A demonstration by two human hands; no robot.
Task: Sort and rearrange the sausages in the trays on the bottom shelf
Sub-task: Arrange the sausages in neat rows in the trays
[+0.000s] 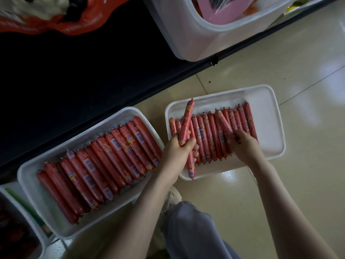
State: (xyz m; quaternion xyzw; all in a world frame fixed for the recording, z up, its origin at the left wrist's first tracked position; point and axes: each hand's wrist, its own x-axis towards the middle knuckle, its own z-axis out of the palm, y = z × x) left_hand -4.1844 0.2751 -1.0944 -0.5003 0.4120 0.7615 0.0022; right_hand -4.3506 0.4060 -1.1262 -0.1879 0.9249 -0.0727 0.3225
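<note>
Fig. Sorting thin sausages, seen from the person's head. The raised sausage (186,122) is clasped near its lower end in the left grip (177,150), fingers and thumb curled round it. Its long axis runs up and away from the person, tilted slightly across the row of thin sausages (209,135) beneath it. A second sausage (191,167) passes under the same grip and juts out toward the person over the near rim. Whether the fingers also hold it cannot be told.

The row lies to the right of the left grip, in the right tray (268,94), each sausage parallel to its neighbours. The right grip (244,144) rests on the row's far half, fingers bent onto the wrappers. Blur hides whether it pinches one.

To the left of the left grip stands the left tray (24,176), packed with thicker sausages (104,165) laid aslant. Both trays sit on the tiled floor (280,193). Beyond them is the dark bottom shelf (74,71).

Judgement: the left grip, nearer the row's open end, need only lower its sausage parallel to the others.
</note>
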